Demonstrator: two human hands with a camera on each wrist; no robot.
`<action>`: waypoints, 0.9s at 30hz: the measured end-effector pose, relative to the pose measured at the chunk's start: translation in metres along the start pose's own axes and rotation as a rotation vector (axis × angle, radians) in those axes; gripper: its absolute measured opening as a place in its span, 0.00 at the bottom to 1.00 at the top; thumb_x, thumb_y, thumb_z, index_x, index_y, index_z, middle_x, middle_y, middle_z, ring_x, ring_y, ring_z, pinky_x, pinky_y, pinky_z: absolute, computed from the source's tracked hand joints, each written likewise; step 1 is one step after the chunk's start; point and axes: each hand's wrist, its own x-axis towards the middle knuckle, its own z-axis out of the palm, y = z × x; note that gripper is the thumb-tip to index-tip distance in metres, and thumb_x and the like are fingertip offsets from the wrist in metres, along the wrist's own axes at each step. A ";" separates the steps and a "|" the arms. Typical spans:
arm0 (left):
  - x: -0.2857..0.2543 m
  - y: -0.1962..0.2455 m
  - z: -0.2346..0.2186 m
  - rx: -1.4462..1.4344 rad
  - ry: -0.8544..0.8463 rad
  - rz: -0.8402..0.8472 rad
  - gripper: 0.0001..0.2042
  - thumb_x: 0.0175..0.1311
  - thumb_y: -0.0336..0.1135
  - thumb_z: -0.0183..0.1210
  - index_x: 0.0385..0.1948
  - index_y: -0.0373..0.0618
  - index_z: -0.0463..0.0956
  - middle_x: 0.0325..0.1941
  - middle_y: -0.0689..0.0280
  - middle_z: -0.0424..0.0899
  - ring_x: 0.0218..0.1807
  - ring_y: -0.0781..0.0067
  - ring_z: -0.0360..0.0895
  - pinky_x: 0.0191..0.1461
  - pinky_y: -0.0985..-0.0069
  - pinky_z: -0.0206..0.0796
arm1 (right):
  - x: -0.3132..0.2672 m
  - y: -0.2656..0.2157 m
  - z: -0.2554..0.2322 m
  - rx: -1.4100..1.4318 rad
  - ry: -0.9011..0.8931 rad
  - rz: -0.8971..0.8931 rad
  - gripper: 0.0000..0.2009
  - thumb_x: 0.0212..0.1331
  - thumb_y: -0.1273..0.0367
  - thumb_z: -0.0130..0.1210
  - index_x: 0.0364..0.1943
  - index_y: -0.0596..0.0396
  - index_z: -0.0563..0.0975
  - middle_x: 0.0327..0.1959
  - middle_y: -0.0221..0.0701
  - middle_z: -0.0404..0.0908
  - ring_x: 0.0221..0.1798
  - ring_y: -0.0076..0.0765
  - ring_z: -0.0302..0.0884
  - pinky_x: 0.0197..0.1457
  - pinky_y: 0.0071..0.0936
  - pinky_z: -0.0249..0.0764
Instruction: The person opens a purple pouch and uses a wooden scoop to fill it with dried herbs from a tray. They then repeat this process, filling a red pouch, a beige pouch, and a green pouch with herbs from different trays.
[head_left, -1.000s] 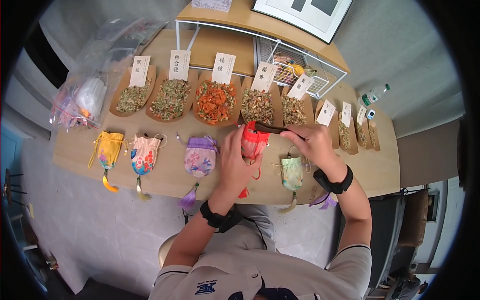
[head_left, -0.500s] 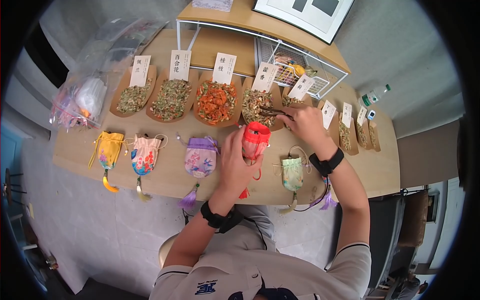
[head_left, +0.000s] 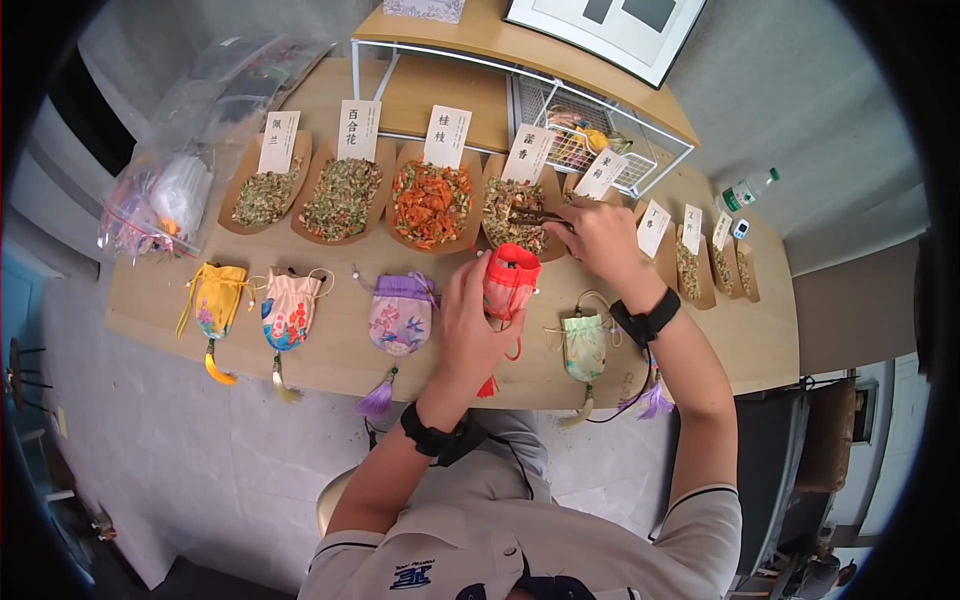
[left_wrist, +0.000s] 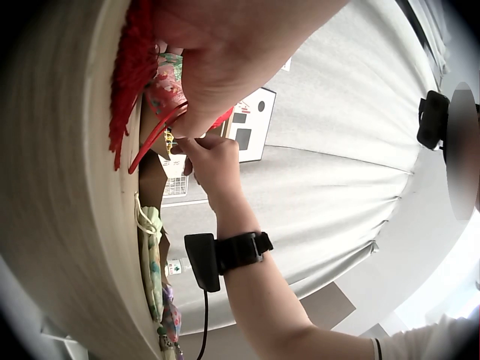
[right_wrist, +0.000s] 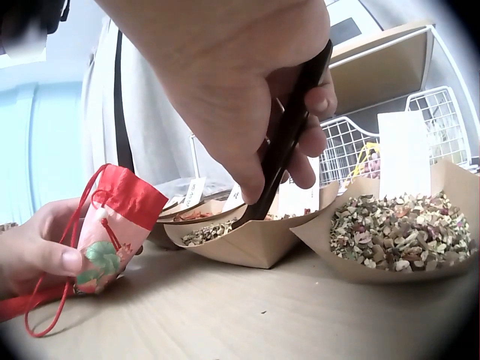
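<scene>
Red pouch [head_left: 508, 291] is gripped by left hand [head_left: 470, 325], tongs [right_wrist: 283, 144] by right hand [head_left: 607, 240], over a wooden table [head_left: 150, 310] above grey floor [head_left: 190, 440].

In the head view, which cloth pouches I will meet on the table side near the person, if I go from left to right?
Yellow pouch → peach pouch → purple pouch → red pouch in the left hand → pale green pouch → purple tassel of a mostly hidden pouch.

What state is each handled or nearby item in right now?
Left hand: curled round red pouch
Right hand: gripping dark tongs
Red pouch: mouth open, fill level unclear
Dark tongs: tips in a herb tray
Tray with orange pieces: filled
Green pouch: lying on the table
Lavender pouch: lying on the table
Bottle: capped
</scene>
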 end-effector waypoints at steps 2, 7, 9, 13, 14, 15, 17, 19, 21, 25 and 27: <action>0.000 0.000 0.000 -0.009 -0.005 -0.013 0.43 0.44 0.29 0.77 0.69 0.44 0.66 0.62 0.54 0.73 0.62 0.50 0.75 0.62 0.59 0.72 | 0.000 0.001 0.002 0.017 0.034 0.004 0.13 0.60 0.54 0.66 0.38 0.47 0.88 0.28 0.31 0.85 0.30 0.42 0.84 0.31 0.36 0.77; 0.000 0.000 0.000 -0.009 -0.013 -0.012 0.43 0.45 0.29 0.76 0.69 0.44 0.66 0.63 0.54 0.73 0.62 0.50 0.74 0.62 0.59 0.72 | 0.003 0.004 0.004 0.059 -0.012 0.054 0.14 0.60 0.54 0.66 0.37 0.49 0.88 0.28 0.35 0.86 0.30 0.45 0.84 0.32 0.38 0.77; 0.000 0.000 0.000 0.000 -0.015 -0.011 0.43 0.45 0.30 0.76 0.69 0.44 0.66 0.63 0.54 0.73 0.63 0.49 0.74 0.62 0.59 0.71 | 0.005 0.007 0.007 0.087 -0.038 0.045 0.15 0.60 0.54 0.66 0.36 0.50 0.88 0.28 0.37 0.86 0.31 0.47 0.84 0.33 0.38 0.78; 0.000 0.001 -0.001 0.000 -0.017 -0.012 0.43 0.45 0.30 0.76 0.69 0.44 0.66 0.63 0.54 0.73 0.63 0.49 0.74 0.62 0.59 0.71 | 0.009 0.002 0.003 0.088 -0.053 0.008 0.16 0.61 0.52 0.65 0.36 0.51 0.88 0.27 0.38 0.85 0.31 0.48 0.84 0.33 0.39 0.78; -0.001 0.001 -0.001 0.002 -0.016 -0.013 0.43 0.46 0.30 0.76 0.69 0.44 0.66 0.63 0.54 0.73 0.63 0.49 0.74 0.62 0.59 0.71 | 0.010 0.002 0.006 0.089 -0.041 -0.011 0.17 0.62 0.52 0.64 0.36 0.51 0.88 0.27 0.38 0.85 0.30 0.48 0.84 0.33 0.39 0.78; -0.001 0.001 -0.001 0.003 -0.017 -0.013 0.43 0.46 0.30 0.76 0.69 0.44 0.66 0.63 0.54 0.73 0.63 0.49 0.74 0.62 0.59 0.71 | 0.010 0.002 0.009 0.090 -0.028 -0.029 0.17 0.62 0.52 0.64 0.35 0.51 0.88 0.27 0.39 0.85 0.30 0.48 0.84 0.32 0.39 0.78; -0.001 0.001 -0.001 -0.004 -0.017 -0.012 0.43 0.46 0.31 0.76 0.69 0.44 0.66 0.63 0.54 0.73 0.63 0.49 0.74 0.63 0.59 0.71 | 0.010 0.000 0.010 0.048 -0.032 -0.041 0.17 0.63 0.51 0.62 0.34 0.50 0.87 0.25 0.38 0.84 0.28 0.47 0.83 0.31 0.39 0.77; 0.000 0.001 -0.001 -0.003 -0.017 -0.011 0.43 0.46 0.31 0.76 0.69 0.44 0.66 0.63 0.54 0.73 0.63 0.49 0.74 0.63 0.59 0.71 | 0.009 -0.002 0.014 0.008 -0.022 -0.055 0.17 0.65 0.52 0.61 0.31 0.49 0.86 0.23 0.37 0.83 0.27 0.46 0.83 0.29 0.39 0.77; 0.000 0.001 -0.002 0.005 -0.016 -0.009 0.43 0.46 0.31 0.76 0.69 0.44 0.65 0.63 0.54 0.73 0.63 0.49 0.74 0.63 0.59 0.71 | 0.007 -0.003 0.020 -0.030 0.002 -0.072 0.17 0.66 0.52 0.60 0.28 0.49 0.84 0.21 0.36 0.82 0.25 0.45 0.83 0.28 0.38 0.76; 0.000 0.000 0.000 -0.010 -0.015 -0.019 0.43 0.45 0.30 0.76 0.69 0.45 0.65 0.63 0.54 0.73 0.63 0.50 0.74 0.62 0.59 0.71 | 0.005 -0.006 0.024 -0.105 0.016 -0.124 0.18 0.67 0.55 0.59 0.24 0.49 0.81 0.20 0.34 0.82 0.24 0.43 0.84 0.26 0.37 0.77; 0.000 0.000 0.000 -0.019 -0.018 -0.023 0.43 0.45 0.30 0.77 0.69 0.45 0.65 0.63 0.54 0.73 0.63 0.50 0.74 0.62 0.59 0.72 | 0.003 -0.008 0.025 -0.102 0.024 -0.130 0.18 0.67 0.55 0.59 0.23 0.49 0.80 0.19 0.33 0.82 0.24 0.42 0.84 0.26 0.37 0.77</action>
